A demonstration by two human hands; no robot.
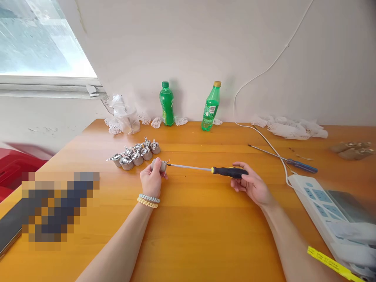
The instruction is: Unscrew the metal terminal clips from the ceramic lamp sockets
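My left hand [151,180] is closed around a small grey-brown cylindrical part [159,165] with a thin metal piece on its end. A screwdriver [229,172] with a black and yellow handle lies level between my hands, its tip at the metal end of that part. Whether the tip sits in a screw is too small to tell. With loosely curled fingers and the thumb at the handle's butt, my right hand [249,182] holds the screwdriver. Beyond my left hand stands a cluster of several similar cylindrical parts [137,157] with metal strips on top.
Two green bottles [167,105] stand by the wall, amid white foam netting [289,127]. A second screwdriver [299,164] lies at right, near a power strip [315,211] and white cable [272,147]. More brown cylindrical parts [351,149] are at far right; a blurred patch covers the left.
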